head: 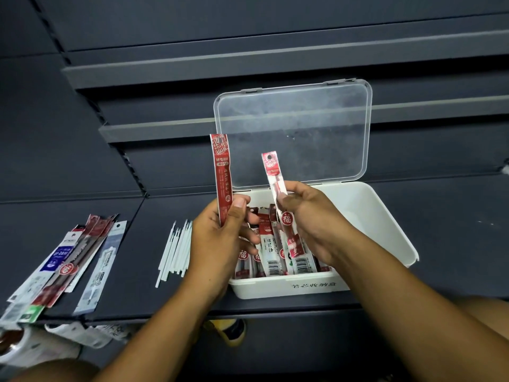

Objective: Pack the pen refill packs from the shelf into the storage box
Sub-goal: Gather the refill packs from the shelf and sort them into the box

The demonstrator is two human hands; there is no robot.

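A white storage box (385,216) stands on the dark shelf with its clear lid (297,133) propped open behind it. Several red and white refill packs (271,260) lie in its left half. My left hand (220,238) pinches a dark red refill pack (221,175) upright above the box's left edge. My right hand (311,219) holds a clear pack with red print (278,194), tilted over the box. A pile of several more packs (63,260) lies on the shelf at the far left.
A bundle of loose white refill tubes (176,249) lies on the shelf between the pile and the box. Empty grey shelf boards rise behind. Below the shelf edge are crumpled wrappers (77,334) and a yellow and black shoe (231,330).
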